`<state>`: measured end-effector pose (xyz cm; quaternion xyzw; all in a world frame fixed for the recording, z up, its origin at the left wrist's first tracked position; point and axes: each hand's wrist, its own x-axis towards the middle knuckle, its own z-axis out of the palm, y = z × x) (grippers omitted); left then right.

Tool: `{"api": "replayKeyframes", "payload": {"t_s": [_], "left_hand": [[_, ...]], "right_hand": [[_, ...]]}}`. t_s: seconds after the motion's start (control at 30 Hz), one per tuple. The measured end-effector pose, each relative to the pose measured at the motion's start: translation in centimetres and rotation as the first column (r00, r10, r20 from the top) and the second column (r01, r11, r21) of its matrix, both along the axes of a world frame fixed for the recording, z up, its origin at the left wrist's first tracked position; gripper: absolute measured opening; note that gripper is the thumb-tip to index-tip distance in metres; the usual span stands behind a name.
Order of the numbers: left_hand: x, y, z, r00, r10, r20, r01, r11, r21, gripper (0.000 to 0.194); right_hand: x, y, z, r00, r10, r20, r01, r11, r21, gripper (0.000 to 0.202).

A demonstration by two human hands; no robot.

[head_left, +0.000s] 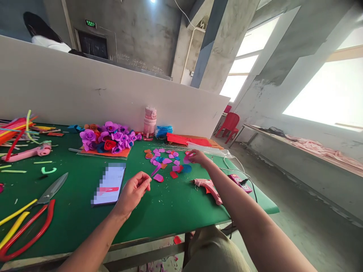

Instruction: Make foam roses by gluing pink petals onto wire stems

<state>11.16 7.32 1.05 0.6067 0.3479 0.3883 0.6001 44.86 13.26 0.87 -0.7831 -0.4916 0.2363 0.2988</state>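
Left hand [136,189]: thumb and fingertips pressed together above the desk [159,223], a purple sliver [155,170] right by their tips; whether they grip it, I cannot tell
Right hand [199,157]: appears to pinch a magenta petal [187,158] at the right edge of the loose petals [159,178]
Petal handling: a light pinch at one edge probably suits such thin pieces, without dragging neighbours
Glue gun [209,189]: lies near the right forearm, nozzle towards the left; it may be hot, so the wrist is best kept high
Hard to make out: inner fingers hidden; phone [109,185] screen partly pixelated; yellow lengths [14,229] cut off at left
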Motion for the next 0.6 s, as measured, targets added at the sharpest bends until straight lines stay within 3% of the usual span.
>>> {"api": "replayKeyframes", "payload": {"t_s": [0.17, 0.37, 0.6], "left_hand": [[0.3, -0.3, 0.0, 0.998, 0.057, 0.011, -0.057, 0.997, 0.052, 0.023], [0.3, -0.2, -0.3, 0.997, 0.076, -0.003, -0.076, 0.994, 0.077, 0.024], [0.0, 0.2, -0.7, 0.998, 0.064, 0.0, -0.063, 0.995, 0.078, 0.023]], "right_hand": [[-0.2, -0.9, 0.5, 0.983, -0.037, -0.181, 0.064, 0.987, 0.146, 0.028], [-1.2, -1.4, 0.2, 0.931, -0.011, -0.365, 0.094, 0.973, 0.212, 0.016], [-2.5, -2.8, 1.2, 0.832, 0.089, -0.548, 0.057, 0.968, 0.244, 0.031]]}}
